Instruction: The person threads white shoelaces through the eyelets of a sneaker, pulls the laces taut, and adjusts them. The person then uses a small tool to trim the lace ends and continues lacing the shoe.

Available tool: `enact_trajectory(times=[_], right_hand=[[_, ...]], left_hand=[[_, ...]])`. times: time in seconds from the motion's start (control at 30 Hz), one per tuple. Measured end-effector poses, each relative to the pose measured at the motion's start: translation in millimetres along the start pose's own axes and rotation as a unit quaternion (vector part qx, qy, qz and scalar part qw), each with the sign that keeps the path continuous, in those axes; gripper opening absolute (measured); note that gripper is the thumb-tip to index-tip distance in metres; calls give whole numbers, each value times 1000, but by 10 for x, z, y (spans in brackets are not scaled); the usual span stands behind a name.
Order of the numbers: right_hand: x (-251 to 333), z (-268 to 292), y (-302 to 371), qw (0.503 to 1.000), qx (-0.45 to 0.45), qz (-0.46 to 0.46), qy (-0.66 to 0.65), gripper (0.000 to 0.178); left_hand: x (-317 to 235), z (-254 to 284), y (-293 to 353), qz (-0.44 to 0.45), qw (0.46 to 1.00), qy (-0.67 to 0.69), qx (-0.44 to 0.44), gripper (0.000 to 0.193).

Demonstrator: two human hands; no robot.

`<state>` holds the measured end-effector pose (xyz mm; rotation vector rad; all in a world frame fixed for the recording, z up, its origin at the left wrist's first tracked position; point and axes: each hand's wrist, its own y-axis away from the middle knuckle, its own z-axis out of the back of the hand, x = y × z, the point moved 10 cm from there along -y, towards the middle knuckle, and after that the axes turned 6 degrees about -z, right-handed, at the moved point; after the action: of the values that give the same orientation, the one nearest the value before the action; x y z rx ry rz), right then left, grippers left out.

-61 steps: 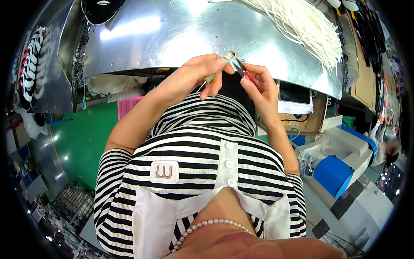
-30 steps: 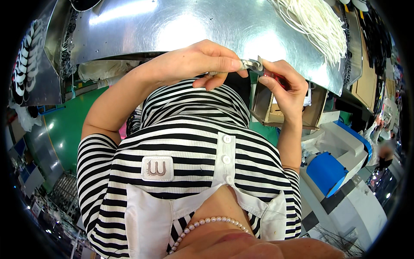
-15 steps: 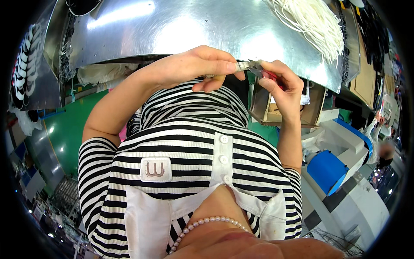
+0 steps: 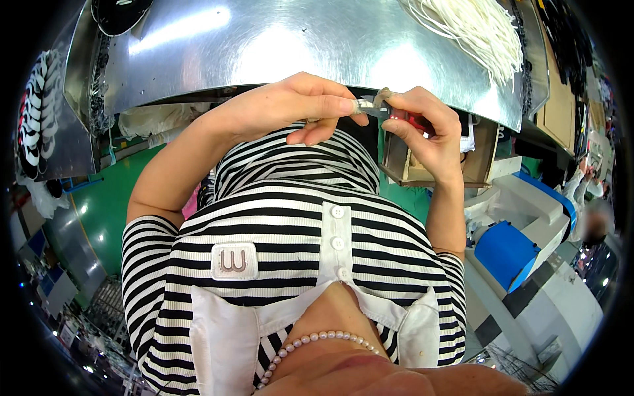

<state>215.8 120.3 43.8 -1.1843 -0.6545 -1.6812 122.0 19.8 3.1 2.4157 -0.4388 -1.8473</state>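
Note:
My left hand (image 4: 310,102) is closed in a pinch, thumb against forefinger, just off the near edge of the metal table. At its fingertips is a small whitish piece (image 4: 363,105), too small to name. My right hand (image 4: 426,122) is wrapped round small red-handled scissors (image 4: 416,121); their metal blade points left toward the left fingertips. A curled beige strip (image 4: 381,97) stands up between the two hands, close to the right forefinger. The right palm and fingers hide most of the handle.
A bundle of white cords (image 4: 472,33) lies at the table's far right. The shiny metal table (image 4: 218,59) has a black round object (image 4: 122,14) at far left. Below its right edge is an open cardboard box (image 4: 479,155); further right stands a white machine with a blue drum (image 4: 505,257).
The right hand has shifted slightly left, closer to the left fingertips. The scissor blades, spread before, now show as a single blade. The beige strip stands out more clearly.

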Motion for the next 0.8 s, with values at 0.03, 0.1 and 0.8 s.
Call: enact_trajectory(times=[0.03,0.1,0.8], right_hand=[[4,0,2,1000,-1,8,5,31],[13,18,10,1000,-12,10,15,31],[-246,-23,128,978,-144,-1,-148,32]], left_hand=[[1,-6,-1,-3,1000,0,3,37],[11,-17,-10,-10,1000,0,10,38],[30,-125,-83,-111,949,293,26,39]])
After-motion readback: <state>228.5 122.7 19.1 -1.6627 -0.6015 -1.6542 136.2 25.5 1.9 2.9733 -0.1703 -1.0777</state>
